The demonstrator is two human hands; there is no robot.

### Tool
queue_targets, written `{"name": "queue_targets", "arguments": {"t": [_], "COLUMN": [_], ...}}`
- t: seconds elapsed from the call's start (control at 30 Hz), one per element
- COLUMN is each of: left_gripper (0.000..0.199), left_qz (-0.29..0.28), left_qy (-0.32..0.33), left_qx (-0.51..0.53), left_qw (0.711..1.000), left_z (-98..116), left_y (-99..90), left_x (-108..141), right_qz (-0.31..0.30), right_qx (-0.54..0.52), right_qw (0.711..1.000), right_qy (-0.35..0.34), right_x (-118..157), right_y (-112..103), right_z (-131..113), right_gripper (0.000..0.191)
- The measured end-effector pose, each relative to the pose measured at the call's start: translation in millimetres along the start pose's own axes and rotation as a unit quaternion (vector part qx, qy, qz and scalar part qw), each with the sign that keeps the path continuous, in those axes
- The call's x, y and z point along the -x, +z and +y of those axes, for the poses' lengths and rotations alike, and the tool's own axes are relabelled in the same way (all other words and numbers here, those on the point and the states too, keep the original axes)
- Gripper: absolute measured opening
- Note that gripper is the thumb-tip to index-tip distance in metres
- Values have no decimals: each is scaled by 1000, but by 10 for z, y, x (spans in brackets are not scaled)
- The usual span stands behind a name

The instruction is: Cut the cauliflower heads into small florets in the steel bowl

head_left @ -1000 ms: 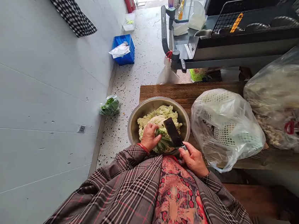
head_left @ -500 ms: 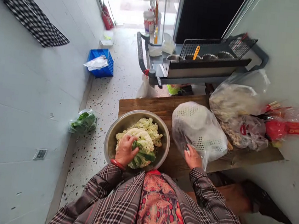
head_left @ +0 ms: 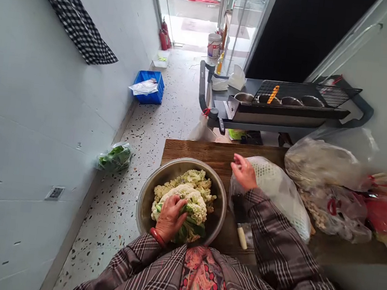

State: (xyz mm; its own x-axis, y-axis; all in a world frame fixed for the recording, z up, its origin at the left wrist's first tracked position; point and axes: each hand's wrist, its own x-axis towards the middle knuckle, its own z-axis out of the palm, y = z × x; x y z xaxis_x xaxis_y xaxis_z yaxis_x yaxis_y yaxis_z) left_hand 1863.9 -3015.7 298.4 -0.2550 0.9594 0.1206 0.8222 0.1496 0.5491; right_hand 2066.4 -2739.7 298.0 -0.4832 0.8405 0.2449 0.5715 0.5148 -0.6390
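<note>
My left hand (head_left: 171,216) rests on a cauliflower (head_left: 188,195), its fingers curled over the white head and green leaves. The cauliflower sits in a wide steel bowl (head_left: 146,191), on top of several pale florets (head_left: 195,177). To the right of the bowl, my right hand (head_left: 244,172) is raised with its fingers apart and nothing in it. Behind that hand and sleeve is a perforated white basket inside a clear plastic bag (head_left: 281,186). A knife with a pale handle (head_left: 241,238) lies on the wooden table (head_left: 196,150), its blade partly hidden by my sleeve.
Bags of food (head_left: 323,161) and a red bag (head_left: 385,213) crowd the table's right end. A grey cart (head_left: 268,120) with metal pots stands beyond. On the floor at left are bagged greens (head_left: 114,157) and a blue crate (head_left: 147,87), beside the wall.
My right hand has moved up and away from beside the basket bag, and the pale-handled knife now shows on the table. My left hand stays on the cauliflower. The view has shifted.
</note>
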Motion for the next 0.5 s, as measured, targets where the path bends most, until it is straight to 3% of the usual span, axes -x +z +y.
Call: {"name": "queue_targets", "arguments": {"t": [0.13,0.23,0.37,0.5], "left_gripper": [27,29,30,32], "left_qz": [-7,-4,3,4], "left_qy": [-11,-18,-31,-38], "left_qx": [-10,-20,-19,-9], "left_qw": [1000,1000,999,999], "left_z": [-3,-20,-18,-14], "left_y": [16,43,65,68], "left_x": [46,76,116,138], "right_qz": [29,13,-31,-4], "right_qx": [68,98,94,67], "right_qw": [997,995,993,993], "right_qy": [-28,-2,71,93], "right_x": [-1133,-1626,-1893,-1797], "right_y": [283,541,777,759], "right_z": [-237,-262,-206,-129], "right_gripper": [53,61,62,57]}}
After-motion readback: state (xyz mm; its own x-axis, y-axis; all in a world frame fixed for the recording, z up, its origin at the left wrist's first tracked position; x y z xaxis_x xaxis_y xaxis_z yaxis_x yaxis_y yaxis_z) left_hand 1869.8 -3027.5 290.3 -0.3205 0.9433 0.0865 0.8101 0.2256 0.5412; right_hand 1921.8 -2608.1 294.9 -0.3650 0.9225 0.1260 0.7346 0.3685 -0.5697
